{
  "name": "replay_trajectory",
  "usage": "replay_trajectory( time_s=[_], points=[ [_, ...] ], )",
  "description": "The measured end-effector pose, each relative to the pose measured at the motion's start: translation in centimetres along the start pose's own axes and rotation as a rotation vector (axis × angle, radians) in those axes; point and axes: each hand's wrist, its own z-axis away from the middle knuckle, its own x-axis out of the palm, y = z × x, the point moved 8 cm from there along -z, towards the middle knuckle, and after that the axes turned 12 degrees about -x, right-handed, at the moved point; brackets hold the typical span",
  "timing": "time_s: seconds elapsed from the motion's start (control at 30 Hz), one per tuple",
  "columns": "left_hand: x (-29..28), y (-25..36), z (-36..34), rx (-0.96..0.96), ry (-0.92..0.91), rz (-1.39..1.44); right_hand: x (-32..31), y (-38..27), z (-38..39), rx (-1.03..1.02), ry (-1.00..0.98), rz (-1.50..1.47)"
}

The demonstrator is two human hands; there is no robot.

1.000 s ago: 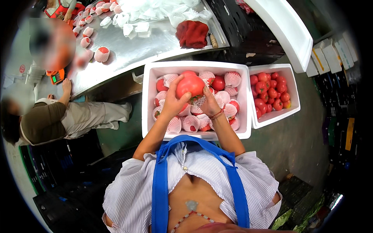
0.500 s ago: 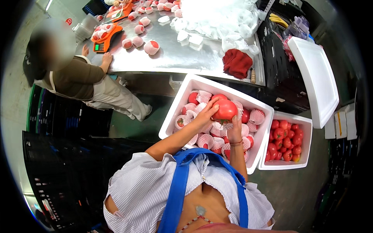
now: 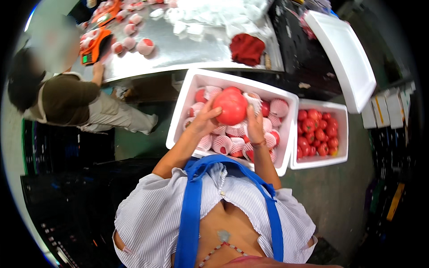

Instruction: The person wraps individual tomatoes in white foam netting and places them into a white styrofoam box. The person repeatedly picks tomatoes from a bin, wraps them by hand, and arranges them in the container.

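Observation:
A large, smooth red tomato [image 3: 230, 107] is held up over a white foam box [image 3: 184, 105]. My left hand [image 3: 206, 118] curls round its left side, fingers closed on it. My right hand [image 3: 255, 127] is at its right side, with the fingertips partly hidden and seeming to press on the tomato. Just behind the right fingertips is a white foam net [image 3: 254, 102]. Inside the box below lie several tomatoes in pink and white foam nets [image 3: 222, 145]. Another red tomato [image 3: 233, 90] shows partly behind the held one.
A smaller foam box [image 3: 319, 164] of bare tomatoes stands at the right, below a tilted white lid [image 3: 346, 62]. Across the metal table [image 3: 178, 53] are a dark red cloth [image 3: 247, 49], foam nets [image 3: 223, 18] and orange scales [image 3: 91, 47]. A co-worker [image 3: 67, 98] stands at the left.
The view has shifted, so the boxes and table appear further left and higher. The tomato in my hands has turned, and its green stem end no longer shows.

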Motion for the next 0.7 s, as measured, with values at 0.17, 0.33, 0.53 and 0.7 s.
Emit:
replay_trajectory(
  time_s=[0.17,0.33,0.53,0.7],
  points=[
    [-0.1,0.2,0.4,0.140,-0.009,-0.153,1.1,-0.8,-0.1,0.055,-0.030,-0.188],
    [0.5,-0.8,0.4,0.091,-0.113,0.015,0.8,-2.2,0.1,-0.028,-0.065,-0.153],
    [2.4,-0.9,1.4,-0.018,-0.121,-0.080,-0.3,-2.0,0.1,-0.048,0.028,-0.178],
    [3.0,-0.4,1.5,0.072,-0.108,-0.189,-0.4,-2.9,-0.2,-0.096,0.018,-0.122]
  ],
)
